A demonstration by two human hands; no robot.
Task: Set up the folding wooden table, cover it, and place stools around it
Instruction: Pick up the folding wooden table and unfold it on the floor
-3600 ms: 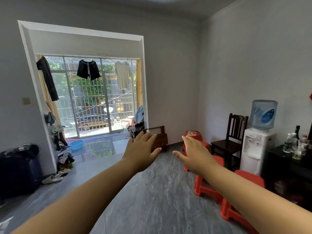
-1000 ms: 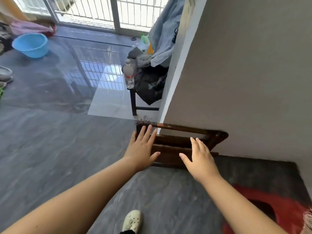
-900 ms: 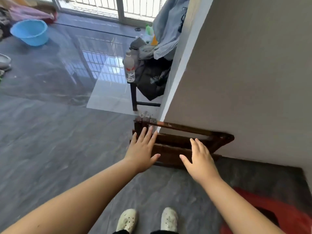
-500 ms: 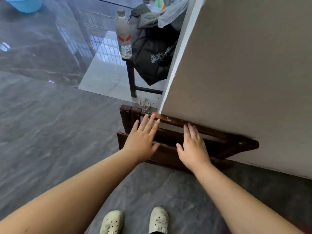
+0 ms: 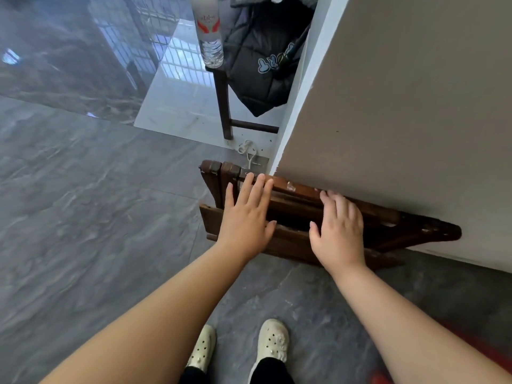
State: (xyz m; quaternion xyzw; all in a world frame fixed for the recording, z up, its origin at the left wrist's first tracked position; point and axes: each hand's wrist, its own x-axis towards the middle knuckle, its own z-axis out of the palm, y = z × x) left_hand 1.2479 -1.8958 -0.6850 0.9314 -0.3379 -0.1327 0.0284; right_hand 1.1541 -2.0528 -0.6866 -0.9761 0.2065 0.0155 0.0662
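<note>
both hands have come nearer since half a second ago and now lie on the folded frame, with the view tipped further down. grey wall (image 5: 415, 106) fills the right side, and grey marbled floor (image 5: 83, 217) the left. the folding wooden table (image 5: 415, 228), still folded flat, stands on edge on the floor, leaning against the foot of the wall by its corner. behind it a dark chair (image 5: 225, 106) carries a black padded jacket (image 5: 260, 65). the left hand (image 5: 245, 220) rests flat over the rails, fingers (image 5: 260, 187) straight and spread. the right hand (image 5: 339, 231) lies beside it, fingers relaxed, tips touching the top rail, gripping nothing. a water bottle (image 5: 209, 31) stands on the chair. two cream shoes (image 5: 273, 342) are planted below.
</note>
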